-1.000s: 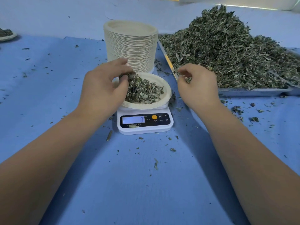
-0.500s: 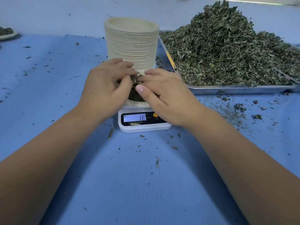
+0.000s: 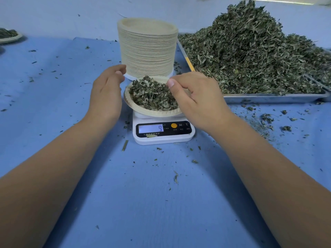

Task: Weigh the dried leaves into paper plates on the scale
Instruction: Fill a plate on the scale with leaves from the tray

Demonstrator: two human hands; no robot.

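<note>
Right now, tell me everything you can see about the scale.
The scale is a small, white, plastic-looking unit with a black front panel. Its lit display reads 9; beside it are an orange button and keys marked M and T. It sits level on the blue cloth, in front of the plate stack. A paper plate of dried leaves rests on top, and a leaf scrap lies on the panel.

There is one white digital kitchen scale (image 3: pixel 162 140). Two round beige paper plates hold dried green leaves: the near plate (image 3: pixel 152 114) on the scale and the far-left plate (image 3: pixel 11 39). One tall stack of beige paper plates (image 3: pixel 148 51) holds too many to count. One silver metal tray (image 3: pixel 268 98) on the right bears one leaf heap (image 3: pixel 250 51).
</note>
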